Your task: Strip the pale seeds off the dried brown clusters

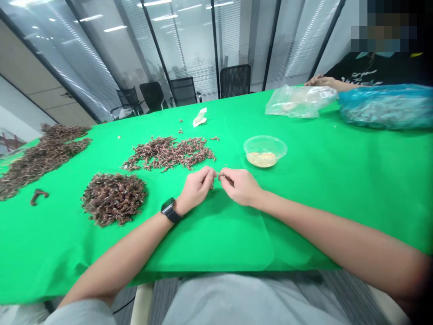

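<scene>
My left hand [196, 188], a black watch on its wrist, and my right hand [239, 185] meet over the green tablecloth [209, 239], fingertips pinched together on a small brown pod [219, 176] held between them. Both hands are closed in a pinch. A heap of brown pods [114, 197] lies to the left of my left hand. A flatter spread of brown pods [171, 152] lies just beyond my hands. A clear plastic bowl [265, 151] with pale seeds in it stands right of that spread.
A long pile of brown pods [40, 155] runs along the far left, with one loose curved pod [38, 195] beside it. Another person's hand [320, 81] rests at the far right by a clear bag [299, 101] and a blue bag [389, 106]. Office chairs [235, 80] stand behind.
</scene>
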The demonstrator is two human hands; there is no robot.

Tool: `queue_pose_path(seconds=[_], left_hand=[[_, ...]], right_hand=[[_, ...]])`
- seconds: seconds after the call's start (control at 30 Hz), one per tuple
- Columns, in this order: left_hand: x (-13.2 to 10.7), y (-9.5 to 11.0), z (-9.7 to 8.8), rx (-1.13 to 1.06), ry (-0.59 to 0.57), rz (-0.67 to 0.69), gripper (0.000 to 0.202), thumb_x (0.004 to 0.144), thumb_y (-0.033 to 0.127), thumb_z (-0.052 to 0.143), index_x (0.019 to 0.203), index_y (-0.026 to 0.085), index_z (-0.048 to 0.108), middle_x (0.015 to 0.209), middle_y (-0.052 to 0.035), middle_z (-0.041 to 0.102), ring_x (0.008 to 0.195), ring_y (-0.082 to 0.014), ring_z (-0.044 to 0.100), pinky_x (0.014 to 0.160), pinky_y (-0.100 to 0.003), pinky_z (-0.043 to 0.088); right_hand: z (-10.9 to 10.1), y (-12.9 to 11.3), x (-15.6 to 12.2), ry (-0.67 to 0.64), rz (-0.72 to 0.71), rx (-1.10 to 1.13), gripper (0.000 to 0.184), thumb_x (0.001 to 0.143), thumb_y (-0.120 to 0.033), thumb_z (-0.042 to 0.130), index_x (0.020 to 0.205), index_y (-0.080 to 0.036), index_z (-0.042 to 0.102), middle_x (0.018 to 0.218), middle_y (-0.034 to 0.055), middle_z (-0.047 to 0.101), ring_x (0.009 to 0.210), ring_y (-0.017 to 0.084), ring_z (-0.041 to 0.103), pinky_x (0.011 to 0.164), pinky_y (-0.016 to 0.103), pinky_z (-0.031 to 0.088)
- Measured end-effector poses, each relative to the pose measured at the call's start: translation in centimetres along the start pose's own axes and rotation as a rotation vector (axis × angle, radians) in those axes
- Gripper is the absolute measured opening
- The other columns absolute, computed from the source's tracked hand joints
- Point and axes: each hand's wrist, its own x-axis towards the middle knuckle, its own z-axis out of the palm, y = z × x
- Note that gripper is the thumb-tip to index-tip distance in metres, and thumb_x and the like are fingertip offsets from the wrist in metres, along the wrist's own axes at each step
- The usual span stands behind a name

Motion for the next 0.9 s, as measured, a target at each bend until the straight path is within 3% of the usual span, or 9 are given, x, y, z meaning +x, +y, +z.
queue_pose_path(seconds=[0.1, 0.23, 0.9], left_hand=[[0.0, 0.0, -0.1, 0.128, -0.07, 0.085, 0.033, 0.103, 0.035, 0.044, 0.078, 0.02, 0.059, 0.067, 0.0008, 0.056, 0.061, -0.0127, 0.05, 0.064, -0.024, 0.037], [0.0, -0.3, -0.2, 0.233, -0.126, 0.149, 0.029, 0.103, 0.032, 0.043, 0.082, 0.021, 0.059, 0.072, -0.0003, 0.058, 0.065, -0.0137, 0.053, 0.066, -0.025, 0.038], [-0.1, -0.9, -0.4, 0.464, -0.15, 0.34, 0.028, 0.105, 0.028, 0.04, 0.084, 0.019, 0.056, 0.071, 0.0008, 0.057, 0.061, -0.0116, 0.052, 0.062, -0.023, 0.037]], right_hand=[[0.0, -0.3, 0.1, 0.016, 0.02, 0.253, 0.029, 0.097, -0.028, 0.044, 0.073, -0.018, 0.057, 0.059, -0.003, 0.049, 0.056, 0.012, 0.045, 0.058, 0.026, 0.029], [0.0, -0.7, 0.2, 0.009, 0.069, 0.449, 0.033, 0.098, -0.031, 0.043, 0.069, -0.018, 0.053, 0.056, -0.0045, 0.043, 0.056, 0.011, 0.041, 0.058, 0.026, 0.029], [-0.2, -0.8, 0.1, -0.042, 0.049, 0.508, 0.032, 0.093, -0.028, 0.039, 0.062, -0.02, 0.04, 0.059, -0.0036, 0.038, 0.06, 0.012, 0.037, 0.06, 0.029, 0.025]])
